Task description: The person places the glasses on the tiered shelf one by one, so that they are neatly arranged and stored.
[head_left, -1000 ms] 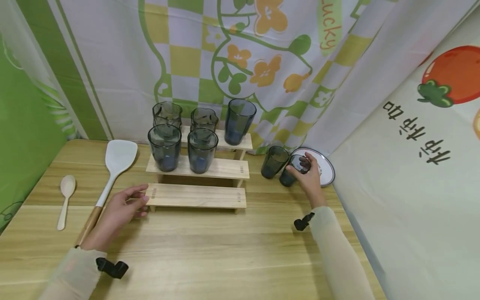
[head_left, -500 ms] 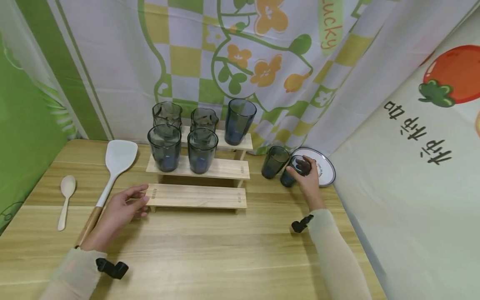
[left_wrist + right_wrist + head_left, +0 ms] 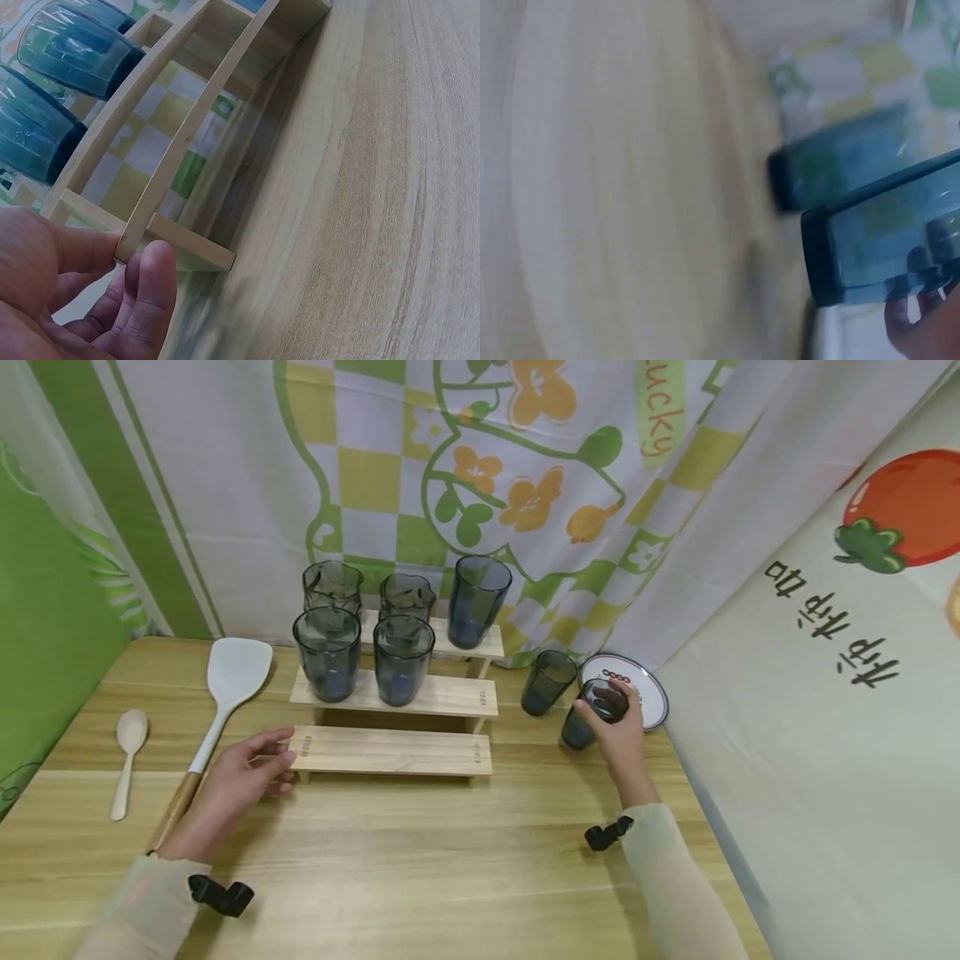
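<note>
My right hand [image 3: 624,742] grips a dark smoky drinking glass [image 3: 577,731] near its rim, fingers curled round it. In the right wrist view the held glass [image 3: 877,232] stands out from the blurred tabletop. Close behind it stands a similar glass [image 3: 547,683]. At the left end of the low front tier of a wooden step rack [image 3: 393,752], my left hand [image 3: 243,777] pinches the board's end between thumb and finger, clearer in the left wrist view. Two glasses [image 3: 327,656] stand on the middle tier; two wavy glasses and one tall glass [image 3: 480,602] stand on the top tier.
A white plate [image 3: 654,695] with a dark rim lies at the back right, by the wall. Left of the rack lie a white spatula [image 3: 238,672] with a wooden handle, partly under the left forearm, and a small pale spoon [image 3: 132,735]. A patterned curtain [image 3: 375,468] hangs behind.
My right hand has drawn the held glass slightly toward me, away from the plate and the other glass, so more of the plate shows. My left hand stays at the rack.
</note>
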The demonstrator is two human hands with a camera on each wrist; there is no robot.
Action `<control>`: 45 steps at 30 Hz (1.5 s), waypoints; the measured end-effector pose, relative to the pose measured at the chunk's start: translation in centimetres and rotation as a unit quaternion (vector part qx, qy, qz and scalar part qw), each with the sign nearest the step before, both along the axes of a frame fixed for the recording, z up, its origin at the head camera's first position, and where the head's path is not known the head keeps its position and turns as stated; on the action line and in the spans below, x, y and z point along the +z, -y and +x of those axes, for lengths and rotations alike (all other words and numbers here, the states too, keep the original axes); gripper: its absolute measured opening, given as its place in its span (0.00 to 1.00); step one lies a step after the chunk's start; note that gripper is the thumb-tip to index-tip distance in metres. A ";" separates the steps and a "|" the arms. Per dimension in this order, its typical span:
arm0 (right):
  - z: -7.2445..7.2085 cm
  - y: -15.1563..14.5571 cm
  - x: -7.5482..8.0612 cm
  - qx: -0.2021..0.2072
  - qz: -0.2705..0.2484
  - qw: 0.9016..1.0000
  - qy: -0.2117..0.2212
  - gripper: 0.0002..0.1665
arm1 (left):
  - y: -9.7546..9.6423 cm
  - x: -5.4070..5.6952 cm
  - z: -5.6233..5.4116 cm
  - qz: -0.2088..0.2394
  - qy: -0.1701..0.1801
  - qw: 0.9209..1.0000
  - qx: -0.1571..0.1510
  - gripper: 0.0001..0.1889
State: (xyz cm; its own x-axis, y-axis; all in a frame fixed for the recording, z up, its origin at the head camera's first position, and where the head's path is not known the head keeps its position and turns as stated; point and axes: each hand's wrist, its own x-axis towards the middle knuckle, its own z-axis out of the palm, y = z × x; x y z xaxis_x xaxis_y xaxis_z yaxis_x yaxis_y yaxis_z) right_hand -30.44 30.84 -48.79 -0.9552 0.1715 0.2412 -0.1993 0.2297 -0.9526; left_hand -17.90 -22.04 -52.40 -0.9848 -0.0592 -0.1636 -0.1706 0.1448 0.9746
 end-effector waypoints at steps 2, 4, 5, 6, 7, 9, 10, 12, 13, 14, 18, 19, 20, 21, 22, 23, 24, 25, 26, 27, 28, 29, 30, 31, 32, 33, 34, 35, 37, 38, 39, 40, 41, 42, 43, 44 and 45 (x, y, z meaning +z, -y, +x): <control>0.3 1.0 0.9 0.007 0.014 1.000 0.003 0.46 | 0.1 0.1 0.0 0.000 0.000 1.000 0.003 0.27; 0.8 2.5 2.5 0.014 0.030 0.999 0.009 0.46 | 0.2 0.1 0.0 0.001 0.002 1.000 0.007 0.27; 1.0 3.4 3.3 0.021 0.030 0.999 0.004 0.45 | 0.2 0.1 0.0 0.001 0.003 1.000 0.008 0.27; 1.2 4.2 4.0 0.033 0.025 0.999 0.003 0.45 | 0.2 0.1 0.0 0.000 0.004 1.000 0.009 0.27; 1.4 5.1 4.6 0.046 0.021 0.999 0.000 0.45 | 0.2 0.1 0.0 0.000 0.004 1.000 0.009 0.27; 1.5 7.0 5.8 0.068 0.013 0.998 -0.003 0.44 | 0.3 0.1 0.0 0.001 0.004 1.000 0.010 0.27; 1.6 7.9 6.3 0.085 0.006 0.996 -0.004 0.44 | 0.3 0.1 0.0 0.001 0.004 1.000 0.010 0.27; 1.6 9.9 7.1 0.117 -0.012 0.993 -0.003 0.44 | 0.3 0.1 0.0 0.002 0.003 1.000 0.010 0.27; 1.6 10.8 7.3 0.128 -0.019 0.992 -0.004 0.43 | 0.3 0.1 0.0 0.002 0.002 1.000 0.010 0.27; 1.6 11.7 7.5 0.139 -0.025 0.990 -0.002 0.43 | 0.3 0.1 0.0 0.002 0.001 1.000 0.010 0.27; 1.5 14.9 7.6 0.162 -0.046 0.986 -0.010 0.44 | 0.2 0.1 0.0 0.009 0.001 1.000 0.006 0.27; 1.4 15.5 7.5 0.163 -0.044 0.986 -0.015 0.44 | 0.1 0.1 -0.1 0.010 0.001 1.000 0.004 0.27; 1.4 16.1 7.4 0.162 -0.038 0.986 -0.019 0.45 | 0.1 0.1 -0.1 0.011 0.001 1.000 0.003 0.27; 1.4 16.6 7.3 0.160 -0.032 0.986 -0.023 0.46 | 0.0 0.1 -0.1 0.014 0.002 1.000 0.002 0.27; 1.4 17.0 7.2 0.155 -0.022 0.987 -0.028 0.47 | 0.0 0.1 -0.1 0.014 0.003 1.000 0.001 0.27; 1.4 17.4 7.2 0.151 -0.009 0.988 -0.032 0.47 | -0.1 0.1 -0.2 0.014 0.004 1.000 0.001 0.27; 1.4 17.7 7.0 0.144 0.001 0.989 -0.036 0.47 | -0.1 0.1 -0.2 0.014 0.005 1.000 0.000 0.27; 1.4 18.0 7.0 0.137 0.010 0.990 -0.038 0.48 | -0.1 0.1 -0.1 0.013 0.006 1.000 0.000 0.27; 1.5 18.3 6.9 0.131 0.019 0.990 -0.041 0.48 | -0.1 0.1 -0.1 0.012 0.006 1.000 0.001 0.27; 1.5 18.5 6.9 0.126 0.021 0.991 -0.043 0.48 | -0.1 0.1 -0.1 0.011 0.007 1.000 0.001 0.27; 1.6 18.6 6.8 0.120 0.027 0.991 -0.044 0.48 | -0.1 0.1 -0.1 0.009 0.006 1.000 0.002 0.27; 1.6 18.8 6.8 0.116 0.029 0.992 -0.044 0.49 | -0.1 0.2 -0.1 0.010 0.007 1.000 0.002 0.27; 1.7 18.9 6.7 0.113 0.029 0.992 -0.044 0.49 | -0.1 0.2 -0.1 0.010 0.007 1.000 0.002 0.27; 1.7 19.0 6.7 0.109 0.031 0.993 -0.043 0.50 | -0.1 0.2 0.0 0.011 0.007 1.000 0.001 0.27; 1.7 19.1 6.6 0.105 0.035 0.993 -0.044 0.50 | -0.1 0.2 0.0 0.012 0.006 1.000 0.002 0.27; 1.7 19.2 6.6 0.102 0.038 0.993 -0.044 0.51 | -0.1 0.2 0.0 0.014 0.006 1.000 0.002 0.27; 1.7 19.2 6.6 0.099 0.042 0.993 -0.044 0.51 | -0.1 0.2 0.0 0.014 0.006 1.000 0.002 0.27; 1.8 19.2 6.6 0.099 0.046 0.993 -0.044 0.52 | -0.1 0.2 0.0 0.017 0.005 1.000 0.001 0.27; 1.8 19.0 6.7 0.102 0.056 0.992 -0.045 0.54 | -0.1 0.2 0.0 0.017 0.002 1.000 0.002 0.27; 1.8 18.9 6.6 0.106 0.059 0.991 -0.046 0.55 | -0.1 0.2 0.1 0.018 0.001 1.000 0.002 0.27; 1.9 18.8 6.5 0.110 0.065 0.991 -0.047 0.55 | -0.1 0.2 0.1 0.017 0.000 1.000 0.002 0.27; 1.9 18.6 6.4 0.113 0.067 0.990 -0.046 0.56 | -0.1 0.2 0.1 0.017 -0.001 1.000 0.002 0.27; 2.0 18.4 6.3 0.114 0.073 0.990 -0.047 0.57 | -0.1 0.2 0.1 0.017 -0.001 1.000 0.001 0.27; 2.2 18.2 6.2 0.113 0.079 0.989 -0.045 0.57 | -0.1 0.1 0.0 0.017 -0.002 1.000 0.001 0.27; 2.3 18.1 6.1 0.110 0.086 0.989 -0.044 0.57 | -0.1 0.1 0.0 0.016 -0.002 1.000 0.001 0.27; 2.4 17.9 6.0 0.109 0.093 0.989 -0.042 0.56 | -0.1 0.1 0.0 0.014 -0.001 1.000 0.001 0.27; 2.5 17.8 5.9 0.107 0.099 0.988 -0.039 0.56 | -0.1 0.0 0.0 0.013 -0.001 1.000 0.002 0.27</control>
State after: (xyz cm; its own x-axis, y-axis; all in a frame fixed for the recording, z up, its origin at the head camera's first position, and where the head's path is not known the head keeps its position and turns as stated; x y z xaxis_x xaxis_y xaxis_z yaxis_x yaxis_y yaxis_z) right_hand -27.92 13.06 -42.90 -0.9414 -0.0911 0.3249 -0.3355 0.3544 -0.8728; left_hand -17.85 -21.99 -52.36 -0.9847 -0.0590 -0.1641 -0.1702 0.1181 0.9783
